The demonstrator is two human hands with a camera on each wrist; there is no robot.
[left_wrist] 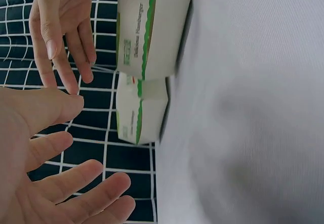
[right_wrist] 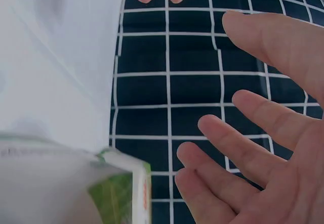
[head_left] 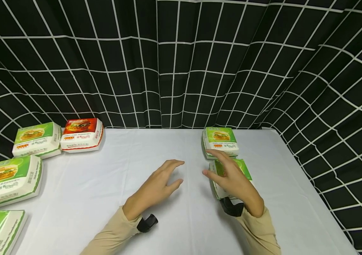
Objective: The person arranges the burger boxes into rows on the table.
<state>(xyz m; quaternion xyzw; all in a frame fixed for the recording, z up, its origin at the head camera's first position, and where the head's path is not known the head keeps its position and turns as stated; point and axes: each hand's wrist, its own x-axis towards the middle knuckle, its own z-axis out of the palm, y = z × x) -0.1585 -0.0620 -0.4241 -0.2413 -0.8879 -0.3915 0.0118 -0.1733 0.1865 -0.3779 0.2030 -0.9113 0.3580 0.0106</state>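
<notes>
In the head view my left hand [head_left: 155, 186] hovers over the white cloth with fingers and thumb spread apart. My right hand [head_left: 236, 180] hangs above a green-and-white hamburger box [head_left: 218, 189] and partly covers it. Just beyond lies a second green hamburger box [head_left: 220, 136], its front edge close to the fingertips. The left wrist view has both boxes end to end, the nearer box [left_wrist: 162, 37] beside the right hand. In the right wrist view a blurred box [right_wrist: 45, 188] is at the lower left, apart from the extended fingers. Neither hand holds anything.
On the left of the cloth-covered table [head_left: 113, 152] lie several green hamburger boxes, one [head_left: 10, 180] near the edge, and a red hamburger box [head_left: 82, 132] at the back. A black curtain with white grid lines [head_left: 181, 63] hangs behind and along the sides.
</notes>
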